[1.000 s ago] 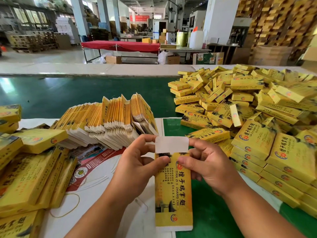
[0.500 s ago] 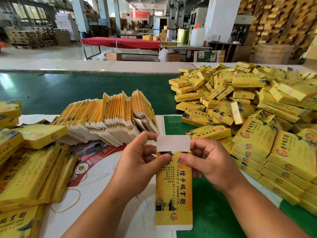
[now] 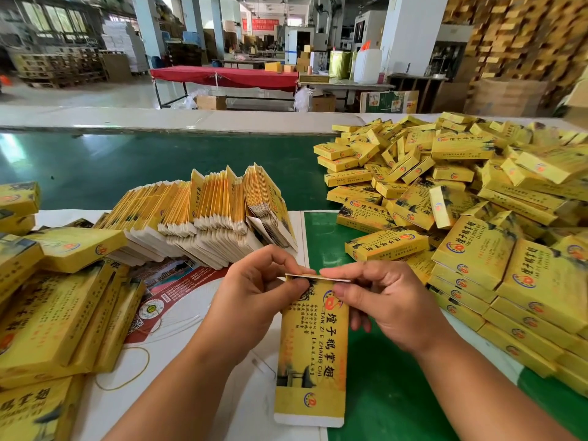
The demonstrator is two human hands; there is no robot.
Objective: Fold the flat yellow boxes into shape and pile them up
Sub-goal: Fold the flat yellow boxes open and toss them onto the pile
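I hold one long yellow box [image 3: 313, 354] upright in front of me, its printed face toward the camera. My left hand [image 3: 254, 294] pinches its top left corner and my right hand [image 3: 386, 300] pinches the top right, fingertips pressing the white end flap down so it lies edge-on. A fanned stack of flat yellow boxes [image 3: 203, 214] lies just beyond my hands. A large heap of folded yellow boxes [image 3: 461, 198] fills the right side.
More yellow boxes [image 3: 54, 307] lie piled at the left on a white printed sheet [image 3: 178, 291]. A rubber band [image 3: 127, 370] rests near them. The green table surface [image 3: 95, 167] stretches behind, with a red-covered table [image 3: 222, 76] farther off in the workshop.
The white end flap stood upright above the box earlier; now my fingers have bent it down over the box's top end.
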